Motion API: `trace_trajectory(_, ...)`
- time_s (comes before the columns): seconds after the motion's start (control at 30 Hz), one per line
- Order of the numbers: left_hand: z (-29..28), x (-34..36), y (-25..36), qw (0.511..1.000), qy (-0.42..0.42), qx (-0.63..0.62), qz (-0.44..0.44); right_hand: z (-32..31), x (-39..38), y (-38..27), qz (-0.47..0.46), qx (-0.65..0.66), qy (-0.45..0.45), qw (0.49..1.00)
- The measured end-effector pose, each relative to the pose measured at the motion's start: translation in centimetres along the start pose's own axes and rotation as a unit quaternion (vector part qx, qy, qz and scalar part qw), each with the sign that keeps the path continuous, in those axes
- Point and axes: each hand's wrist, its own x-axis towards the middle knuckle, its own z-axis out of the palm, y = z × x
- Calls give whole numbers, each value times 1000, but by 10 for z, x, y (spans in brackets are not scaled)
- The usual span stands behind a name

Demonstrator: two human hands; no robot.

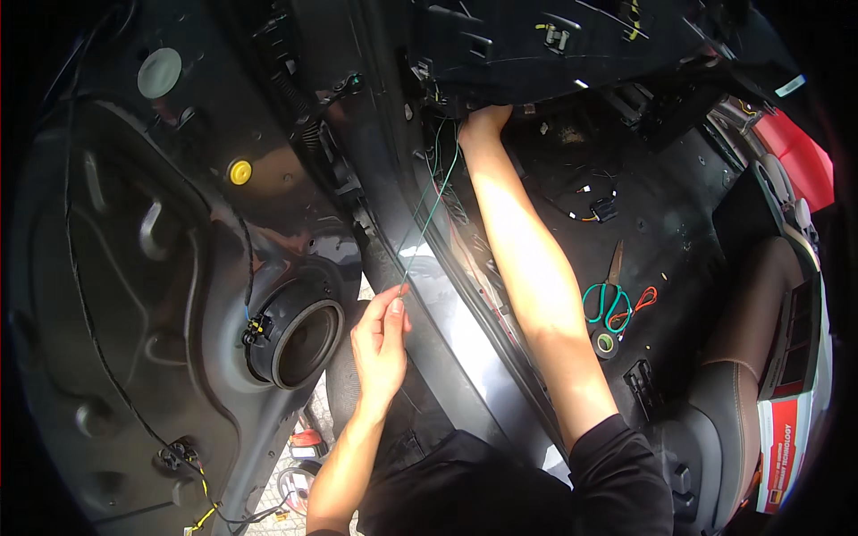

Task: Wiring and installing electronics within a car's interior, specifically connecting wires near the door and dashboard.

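Observation:
My left hand is over the car's door sill, its thumb and fingers pinched on the end of a thin green wire. From there the wire runs up, looping, into the dark gap below the dashboard. My right hand reaches under the dashboard, near where the green wires go in. Only its wrist and back show; the fingers are hidden behind the panel edge. Along the sill beside my right forearm lie more thin wires.
At left, the stripped door carries a round speaker and a black cable. On the car floor lie scissors with green handles, a tape roll, a red wire coil and a black connector. A seat bounds the right.

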Motion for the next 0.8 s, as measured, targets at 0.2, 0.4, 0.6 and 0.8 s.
trace_trajectory(0.2,-6,-28,8,973,-192,130,-10,-8,-7,-12,-2,-20,-38,999)
trace_trajectory(0.4,-43,-65,44,961,-221,166,29,-10,-40,3,14,-66,-21,998)
trace_trajectory(0.6,-102,-110,44,955,-184,232,10,-46,-34,38,27,-89,-9,996)
trace_trajectory(0.8,-123,-130,3,959,-177,172,-143,-45,-30,42,11,-97,-1,995)
